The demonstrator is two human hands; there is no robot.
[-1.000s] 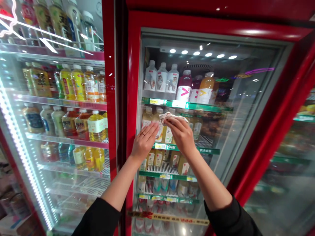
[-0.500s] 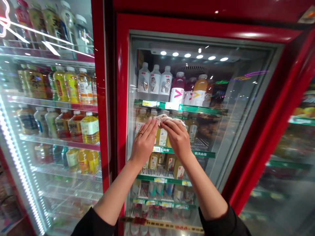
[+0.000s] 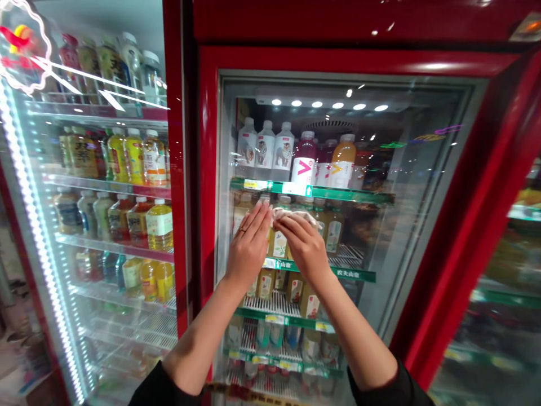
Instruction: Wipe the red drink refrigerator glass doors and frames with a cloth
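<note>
The left hand is extending straight fingers, grasping nothing visible. The right hand is gripping a crumpled pale cloth at the left hand's 2 o'clock, before the refrigerator's glass door. Insufficient grip pressure would be risking a dropped cloth.

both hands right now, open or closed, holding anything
Left hand: open, held out flat, nothing seen in it.
Right hand: closed on a crumpled whitish cloth.
</note>
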